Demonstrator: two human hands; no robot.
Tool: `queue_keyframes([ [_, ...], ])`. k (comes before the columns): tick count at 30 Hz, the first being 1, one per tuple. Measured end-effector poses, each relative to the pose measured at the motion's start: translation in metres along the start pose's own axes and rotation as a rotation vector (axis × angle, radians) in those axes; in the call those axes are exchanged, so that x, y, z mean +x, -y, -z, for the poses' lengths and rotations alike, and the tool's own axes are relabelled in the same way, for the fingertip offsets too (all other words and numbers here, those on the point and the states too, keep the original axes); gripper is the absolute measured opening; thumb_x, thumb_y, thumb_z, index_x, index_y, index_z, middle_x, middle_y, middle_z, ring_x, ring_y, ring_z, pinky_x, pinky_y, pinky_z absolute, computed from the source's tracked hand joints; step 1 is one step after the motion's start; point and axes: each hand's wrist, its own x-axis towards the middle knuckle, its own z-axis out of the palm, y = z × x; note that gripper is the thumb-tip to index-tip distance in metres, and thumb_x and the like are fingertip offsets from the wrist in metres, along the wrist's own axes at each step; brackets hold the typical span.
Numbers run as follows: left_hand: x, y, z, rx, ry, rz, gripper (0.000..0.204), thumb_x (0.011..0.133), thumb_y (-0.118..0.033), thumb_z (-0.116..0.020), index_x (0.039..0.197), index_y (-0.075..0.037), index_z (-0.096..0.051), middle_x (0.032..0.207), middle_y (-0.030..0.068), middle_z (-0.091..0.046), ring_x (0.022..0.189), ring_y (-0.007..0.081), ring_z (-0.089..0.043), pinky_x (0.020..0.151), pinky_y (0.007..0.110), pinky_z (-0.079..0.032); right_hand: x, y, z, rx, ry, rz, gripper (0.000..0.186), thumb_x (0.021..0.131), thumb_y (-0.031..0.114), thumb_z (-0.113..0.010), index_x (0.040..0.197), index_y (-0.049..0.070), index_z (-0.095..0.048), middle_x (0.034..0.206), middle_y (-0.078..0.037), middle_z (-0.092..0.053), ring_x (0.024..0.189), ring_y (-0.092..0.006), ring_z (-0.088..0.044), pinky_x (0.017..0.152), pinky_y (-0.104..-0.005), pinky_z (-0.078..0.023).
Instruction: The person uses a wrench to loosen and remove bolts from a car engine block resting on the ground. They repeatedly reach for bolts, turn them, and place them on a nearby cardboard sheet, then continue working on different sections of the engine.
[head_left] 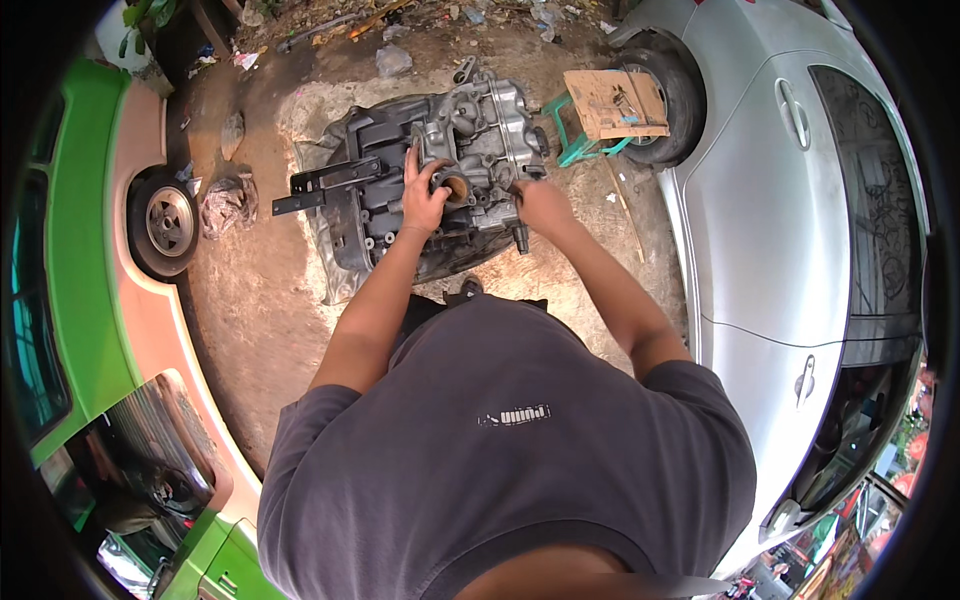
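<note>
A grey metal car engine (490, 120) lies on a dark crumpled sheet on the ground in front of me. My left hand (424, 200) rests on its middle with fingers apart, beside a round opening (456, 189) with a brownish inside. At the engine's right side, my right hand (545, 207) is closed, its fingertips against the metal near the end of the housing. Whatever those fingers grip is too small and hidden to make out. A black flat bracket (335, 178) sticks out from the engine's left side.
A green stool (573, 130) with a cardboard top (615, 103) carries small parts and stands at the right. Beyond it is a silver car (760, 220). At the left stands a green and pink vehicle (95, 230). A crumpled plastic bag (229, 206) lies near its wheel (168, 222).
</note>
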Motion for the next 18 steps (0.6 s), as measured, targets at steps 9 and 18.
queue_keyframes([
  [9, 0.0, 0.006, -0.001, 0.012, 0.015, -0.006, 0.05, 0.069, -0.025, -0.057, 0.116, -0.011, -0.065, 0.152, 0.0285, -0.025, 0.141, 0.0458, -0.023, 0.113, 0.046, -0.026, -0.059, -0.024, -0.036, 0.289, -0.047, -0.092, 0.023, 0.086, 0.027, -0.065, 0.102, 0.012, -0.071, 0.089, -0.015, -0.069, 0.086, -0.034, -0.066, 0.074, -0.0426, -0.052],
  [18, 0.0, 0.007, -0.002, 0.006, 0.023, -0.019, 0.049, 0.07, -0.026, -0.056, 0.116, -0.013, -0.065, 0.152, 0.0299, -0.024, 0.141, 0.0476, -0.023, 0.112, 0.047, -0.027, -0.007, -0.018, 0.004, 0.176, -0.075, -0.036, 0.023, 0.086, 0.027, -0.064, 0.103, 0.013, -0.07, 0.092, -0.016, -0.069, 0.088, -0.0343, -0.066, 0.075, -0.0452, -0.052],
])
